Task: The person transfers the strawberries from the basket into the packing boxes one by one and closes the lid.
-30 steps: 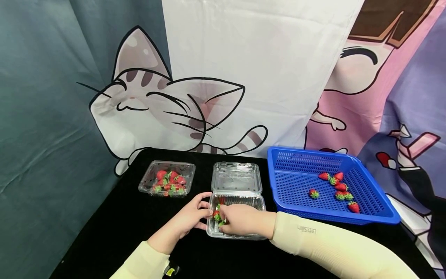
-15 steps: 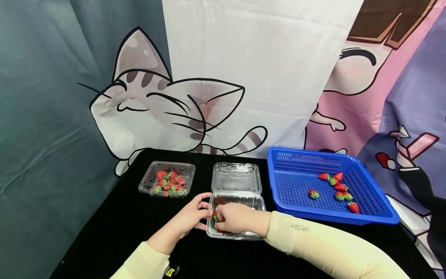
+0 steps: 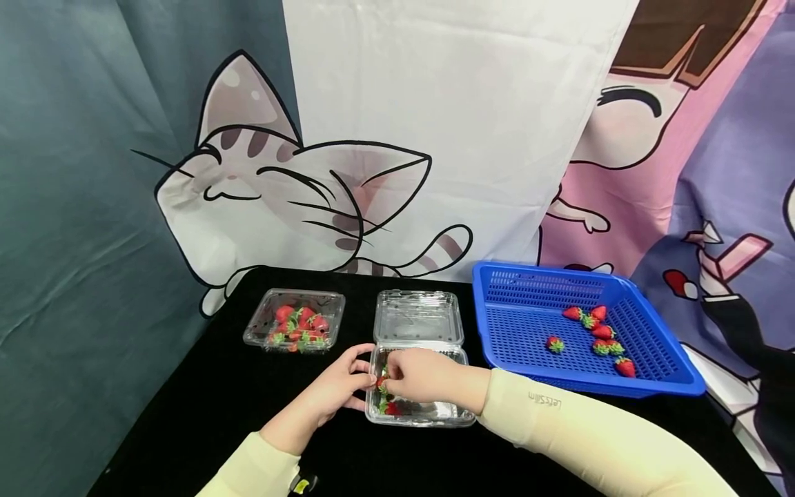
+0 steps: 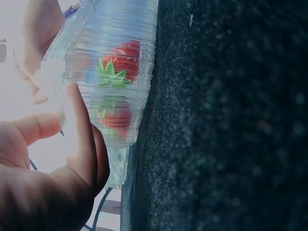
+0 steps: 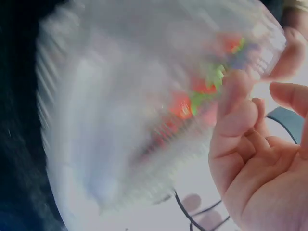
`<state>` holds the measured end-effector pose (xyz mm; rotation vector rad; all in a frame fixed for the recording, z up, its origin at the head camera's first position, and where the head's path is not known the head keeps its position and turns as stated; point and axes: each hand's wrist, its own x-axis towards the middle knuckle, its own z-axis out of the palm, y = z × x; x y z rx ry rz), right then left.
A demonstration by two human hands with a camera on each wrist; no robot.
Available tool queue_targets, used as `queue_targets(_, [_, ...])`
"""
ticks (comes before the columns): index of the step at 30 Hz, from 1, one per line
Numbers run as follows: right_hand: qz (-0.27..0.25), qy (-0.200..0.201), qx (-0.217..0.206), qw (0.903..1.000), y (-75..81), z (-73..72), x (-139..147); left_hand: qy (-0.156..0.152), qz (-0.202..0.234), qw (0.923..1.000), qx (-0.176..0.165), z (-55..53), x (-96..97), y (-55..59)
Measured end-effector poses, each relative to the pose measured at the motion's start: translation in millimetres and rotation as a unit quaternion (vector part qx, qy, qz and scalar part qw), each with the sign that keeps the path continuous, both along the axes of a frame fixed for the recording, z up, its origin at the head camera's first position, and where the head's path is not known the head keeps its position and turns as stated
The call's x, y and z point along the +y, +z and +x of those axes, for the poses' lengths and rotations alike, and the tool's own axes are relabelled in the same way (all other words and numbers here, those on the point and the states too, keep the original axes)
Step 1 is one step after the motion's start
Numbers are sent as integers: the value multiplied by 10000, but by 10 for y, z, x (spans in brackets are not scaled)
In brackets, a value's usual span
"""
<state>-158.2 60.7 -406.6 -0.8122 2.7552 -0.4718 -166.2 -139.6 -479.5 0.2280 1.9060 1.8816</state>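
An open clear plastic clamshell box [image 3: 444,413] lies in front of me, its lid [image 3: 419,317] folded back. My left hand [image 3: 335,384] touches the box's left side with spread fingers. Through the wall, the left wrist view shows a strawberry [image 4: 127,60] with green leaves and another one below it. My right hand [image 3: 425,376] reaches into the box, fingers bent. In the right wrist view its thumb [image 5: 288,94] stands apart from the fingers and I see nothing gripped; strawberries [image 5: 183,106] lie beyond, blurred. One strawberry [image 3: 391,408] shows at the box's front left.
At the right stands a blue perforated basket [image 3: 515,331] with several strawberries [image 3: 602,332] in it. A closed clear box [image 3: 263,321] filled with strawberries sits at the left. Black cloth [image 3: 248,393] covers the table, and a printed curtain [image 3: 373,83] hangs behind.
My right hand has shifted a little toward the back of the box, uncovering a strawberry at the front left. The left hand keeps its place at the box's side.
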Motion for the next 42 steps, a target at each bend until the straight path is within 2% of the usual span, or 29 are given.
queue_targets(6, [-204, -76, 310, 9993, 280, -71, 116, -9, 49, 10000, -55, -4, -3, -6])
queue_targets(13, [-30, -368, 633, 9973, 589, -230, 432, 53, 71, 9999, -54, 2, 12, 4])
queue_targets(18, [361, -662, 916, 9929, 735, -382, 762, 79, 60, 9999, -56, 3, 18, 6])
queue_targets(22, [870, -672, 1328, 9850, 791, -477, 1066, 88, 49, 9999, -73, 5, 16, 13])
queue_targets(26, [1290, -578, 1609, 9768, 763, -587, 1393, 96, 35, 9999, -79, 8, 15, 18])
queue_targets(32, [2080, -33, 1938, 9587, 597, -718, 1893, 68, 23, 10000, -68, 14, 14, 36])
queue_targets(34, [2315, -14, 1800, 9560, 541, -732, 2013, 58, 18, 10000, -62, 18, 11, 38])
queue_targets(42, [2714, -456, 768, 9583, 293, -780, 2366, 36, 35, 10000, -70, 13, 18, 36])
